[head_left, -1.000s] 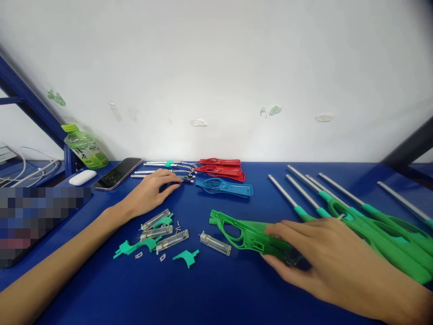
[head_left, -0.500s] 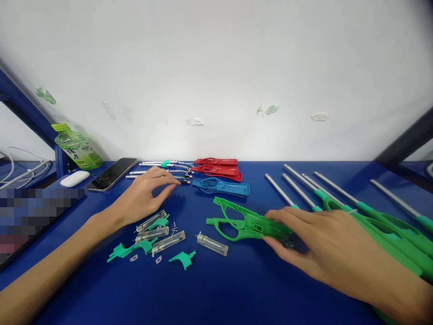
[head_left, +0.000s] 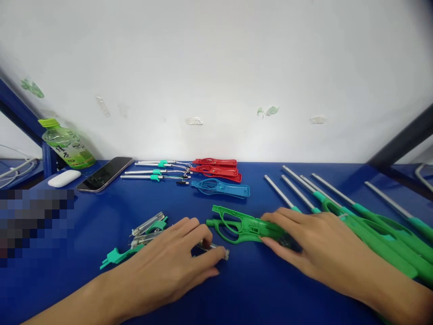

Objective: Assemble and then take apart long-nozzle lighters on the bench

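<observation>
My right hand [head_left: 291,234] is closed around the rear of a green lighter casing [head_left: 248,228], whose trigger-guard loops point left. That casing looks like two parts lying close together, and my fingers hide its rear end. My left hand [head_left: 176,255] arches over a clear lighter fuel tank [head_left: 227,255], with thumb and forefinger apart on either side of it. The tank lies on the blue table and its middle is partly covered. Left of that hand are more clear tanks [head_left: 148,224] and teal plastic pieces [head_left: 117,256], some hidden under the hand.
Red casings [head_left: 219,171] and a blue casing [head_left: 221,188] lie toward the wall, beside metal rods with wires [head_left: 145,172]. Several green long-nosed lighters [head_left: 382,234] are at right. A phone [head_left: 105,174], white case [head_left: 64,178] and bottle [head_left: 69,143] stand at left.
My left hand has moved from the wired rods toward me and right, over the clear fuel tank. My right hand keeps the green casing, whose upper part has tipped slightly lower.
</observation>
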The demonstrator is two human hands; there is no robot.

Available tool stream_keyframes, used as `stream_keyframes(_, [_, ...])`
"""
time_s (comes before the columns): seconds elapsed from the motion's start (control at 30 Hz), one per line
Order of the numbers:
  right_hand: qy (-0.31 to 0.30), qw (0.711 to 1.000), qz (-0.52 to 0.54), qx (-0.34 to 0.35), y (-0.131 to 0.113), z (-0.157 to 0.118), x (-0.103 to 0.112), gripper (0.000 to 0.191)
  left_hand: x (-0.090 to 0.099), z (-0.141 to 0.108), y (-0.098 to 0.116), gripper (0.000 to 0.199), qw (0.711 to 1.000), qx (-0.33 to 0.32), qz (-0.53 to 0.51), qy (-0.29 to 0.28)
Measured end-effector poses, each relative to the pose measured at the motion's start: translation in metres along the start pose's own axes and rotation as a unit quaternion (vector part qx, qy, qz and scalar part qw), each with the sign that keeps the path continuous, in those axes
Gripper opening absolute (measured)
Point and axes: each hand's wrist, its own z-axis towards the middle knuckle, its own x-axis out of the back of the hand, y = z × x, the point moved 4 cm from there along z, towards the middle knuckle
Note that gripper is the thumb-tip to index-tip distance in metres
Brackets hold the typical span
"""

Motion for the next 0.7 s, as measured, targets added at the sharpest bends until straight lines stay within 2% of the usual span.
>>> stream_keyframes(0.33, [-0.007, 1.000, 0.003, 0.001, -0.001, -0.001, 0.000, 0.026, -0.004, -0.029, -0.029, 0.030, 0.999, 0.038, -0.010, 0.008])
stream_keyframes(0.6, [-0.028, 0.999, 0.025, 0.004, -0.002, 0.000, -0.006, 0.025, 0.013, -0.058, -0.052, 0.028, 0.999, 0.044, 0.009, -0.024])
stream_keyframes(0.7, [-0.050, 0.997, 0.058, -0.008, -0.002, 0.008, -0.008, 0.025, 0.015, -0.061, -0.051, 0.028, 0.998, 0.067, 0.017, 0.001])
